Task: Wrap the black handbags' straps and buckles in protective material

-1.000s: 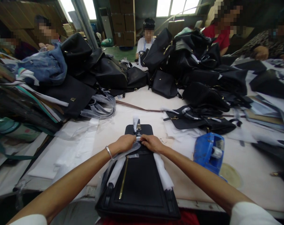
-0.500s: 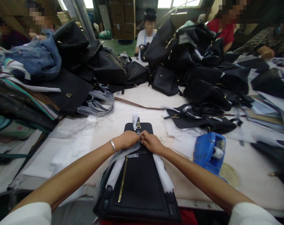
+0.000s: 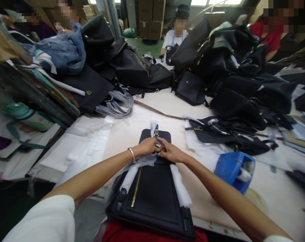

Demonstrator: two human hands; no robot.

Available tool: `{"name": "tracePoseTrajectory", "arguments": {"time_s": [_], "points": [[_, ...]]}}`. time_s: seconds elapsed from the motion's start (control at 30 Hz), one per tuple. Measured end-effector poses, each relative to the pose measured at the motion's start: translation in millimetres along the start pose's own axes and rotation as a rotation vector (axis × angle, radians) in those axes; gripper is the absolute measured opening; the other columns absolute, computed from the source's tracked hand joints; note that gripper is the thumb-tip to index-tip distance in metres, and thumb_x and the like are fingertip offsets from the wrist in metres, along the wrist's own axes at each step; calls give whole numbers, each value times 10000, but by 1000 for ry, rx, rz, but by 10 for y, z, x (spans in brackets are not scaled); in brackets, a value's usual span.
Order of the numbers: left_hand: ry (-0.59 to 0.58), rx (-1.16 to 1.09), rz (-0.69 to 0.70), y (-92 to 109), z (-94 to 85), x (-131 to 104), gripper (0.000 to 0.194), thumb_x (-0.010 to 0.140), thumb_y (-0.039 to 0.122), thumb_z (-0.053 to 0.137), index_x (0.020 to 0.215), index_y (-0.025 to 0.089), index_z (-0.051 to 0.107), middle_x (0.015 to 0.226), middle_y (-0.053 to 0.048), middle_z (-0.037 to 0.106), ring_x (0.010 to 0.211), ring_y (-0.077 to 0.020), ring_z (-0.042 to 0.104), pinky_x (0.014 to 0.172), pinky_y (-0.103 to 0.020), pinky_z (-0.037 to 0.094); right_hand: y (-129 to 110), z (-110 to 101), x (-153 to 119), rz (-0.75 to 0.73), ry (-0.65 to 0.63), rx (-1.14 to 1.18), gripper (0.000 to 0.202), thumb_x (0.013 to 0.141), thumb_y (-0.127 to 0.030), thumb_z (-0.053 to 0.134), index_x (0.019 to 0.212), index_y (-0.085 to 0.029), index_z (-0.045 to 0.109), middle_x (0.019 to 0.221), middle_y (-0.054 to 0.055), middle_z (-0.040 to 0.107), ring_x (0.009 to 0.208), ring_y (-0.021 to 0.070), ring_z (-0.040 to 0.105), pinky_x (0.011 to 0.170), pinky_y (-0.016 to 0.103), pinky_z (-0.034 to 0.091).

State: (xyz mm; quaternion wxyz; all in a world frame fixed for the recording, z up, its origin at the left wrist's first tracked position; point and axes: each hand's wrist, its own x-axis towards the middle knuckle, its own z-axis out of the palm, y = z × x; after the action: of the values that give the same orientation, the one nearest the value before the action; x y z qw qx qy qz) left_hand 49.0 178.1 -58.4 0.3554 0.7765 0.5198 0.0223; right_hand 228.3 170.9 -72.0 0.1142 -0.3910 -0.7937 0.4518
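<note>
- Bringing their fingertips close together, the left hand [image 3: 149, 146] and the right hand [image 3: 171, 150] work over the upper part of the black backpack [image 3: 155, 193]; a small pale and shiny bit shows between them, but whether either is clamped on it I cannot tell.
- Against the earlier frame, the left hand's fingers look more curled, and the right hand's are spread wider.
- The backpack still lies across the near edge of the table [image 3: 205, 198], its bottom towards the person, above red cloth [image 3: 117, 232].
- Just beyond the fingers, the gold-toned buckle [image 3: 156, 133] sits on the backpack, with white wrapping [image 3: 154, 125] beside it.
- Clear plastic film [image 3: 144, 160] lies beneath the left wrist, near the gold-toned zipper [image 3: 136, 188].
- Right of the backpack, the blue holder [image 3: 228, 168] stands near the table's near edge, partly behind the right forearm.
- White sheets [image 3: 89, 141] spread over the table's left side; the green-topped bottle [image 3: 29, 116] is further left.
- Black bags [image 3: 132, 69] pile along the far edge, a person [image 3: 171, 38] behind them.
- The view has swung left, so most things sit further right in it, and a purple item [image 3: 0, 143] has come in at the left.
</note>
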Motion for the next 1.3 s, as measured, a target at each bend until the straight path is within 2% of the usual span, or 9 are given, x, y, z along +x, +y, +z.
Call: {"name": "tracePoseTrajectory", "arguments": {"time_s": [0.2, 0.37, 0.53, 0.7, 0.8, 0.93, 1.07, 1.2, 1.3], "points": [[189, -281, -78, -138, -198, -337, 420, 808, 410, 550, 1103, 112, 540, 967, -98, 661, 853, -227, 627, 705, -315, 479, -155, -20, -34, -67, -7, -190, 662, 839, -373, 627, 1423, -245, 342, 868, 32, 664, 773, 190, 624, 680, 254, 420], [175, -482, -115, -447, -368, -1313, 418, 882, 401, 422, 1207, 146, 481, 1180, -124, 602, 1011, -216, 609, 854, -345, 477, -124, 11, 5, -160, -13, -278, 432, 872, -377, 581, 1286, -258, 538, 1113, 60, 661, 995, 231, 621, 826, 286, 443], [-116, -844, -98, -565, 1, -2188, 582, 695, 258, 648, 1250, 202, 482, 1268, -66, 574, 1137, -241, 539, 959, -367, 426, -79, 2, 39, -198, -43, -283, 416, 882, -399, 547, 1273, -256, 541, 1152, 52, 654, 1018, 250, 621, 865, 318, 455], [195, -710, -343, -464, 508, -2233, 264, 711, 320, 622, 944, 196, 607, 1001, -50, 678, 1022, -282, 575, 855, -364, 460, -114, 31, 58, -162, -56, -296, 396, 881, -400, 527, 1240, -236, 564, 1078, 63, 678, 966, 252, 634, 820, 318, 465], [259, -709, -384, -461, 554, -2179, 176, 760, 368, 553, 805, 198, 566, 858, -55, 674, 912, -269, 618, 752, -341, 483, -108, 28, 58, -140, -69, -317, 386, 884, -394, 514, 1222, -219, 574, 959, 57, 692, 857, 233, 644, 748, 305, 469], [262, -737, -402, -484, 231, -2254, 213, 818, 397, 425, 808, 195, 493, 646, -10, 614, 564, -195, 625, 527, -291, 476, -313, -109, -23, -118, -31, -435, 409, 890, -402, 503, 1259, -229, 540, 948, 65, 674, 825, 227, 635, 729, 319, 478], [175, -694, -310, -237, -311, -2226, 164, 799, 334, 473, 820, 177, 514, 572, 20, 586, 387, -151, 559, 384, -231, 401, -1091, -203, -167, -377, 200, -576, 622, 869, -456, 541, 1415, -228, 349, 1316, 127, 510, 1153, 286, 519, 920, 402, 439], [154, -602, -182, 195, -732, -2022, 118, 801, 253, 504, 744, 154, 534, 527, 15, 576, 362, -132, 548, 378, -214, 388, -1832, -51, -157, -645, 98, -562, 664, 896, -383, 532, 1463, -222, 226, 1343, 128, 495, 1190, 264, 501, 946, 386, 419], [136, -607, -100, 283, -870, -2037, 96, 806, 238, 549, 775, 148, 542, 587, 4, 607, 423, -125, 576, 454, -225, 447, -1869, -5, -66, -591, 20, -558, 531, 950, -283, 428, 1444, -216, 247, 1208, 114, 601, 1013, 227, 608, 796, 307, 458]]}}
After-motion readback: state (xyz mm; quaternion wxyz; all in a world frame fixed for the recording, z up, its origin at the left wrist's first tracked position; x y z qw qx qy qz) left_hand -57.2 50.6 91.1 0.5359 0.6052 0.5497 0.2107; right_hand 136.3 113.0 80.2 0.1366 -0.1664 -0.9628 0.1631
